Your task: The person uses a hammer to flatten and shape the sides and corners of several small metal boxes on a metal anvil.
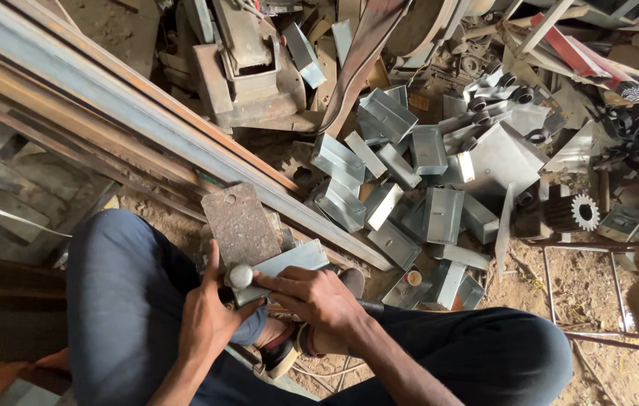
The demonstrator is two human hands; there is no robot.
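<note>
- The long steel rails (146,120) are the biggest thing here, running from 10 o'clock down toward the middle of the ground, rusty on one edge and grey on the other.
- My legs in dark trousers (124,301) fill the 6 o'clock side; I sit low over the dirt floor (590,293).
- A heap of folded sheet-metal boxes (409,188) lies from the centre out to 2 o'clock. They are open trough shapes, tipped every way, and as far as I can see they hold nothing.
- A toothed metal wheel (576,213) stands at 3 o'clock, beside the heap.
- A rusty flat plate (240,224) with a small hole rests just at 12 o'clock of my hands, against the rails.
- The grey sheet-metal piece (285,265) I am working lies across my lap area, touching both hands, its far end toward 1 o'clock.
- My right hand (319,297) presses down on that piece, fingers spread flat on it rather than curled around.
- My left hand (210,319) is closed around a handle; its round metal head (241,276) sits at the near end of the piece.
- I judge I am at the shaping step: the piece pinned, the head on it. The next stroke calls for a firm hold and my right fingers kept off the strike spot.
</note>
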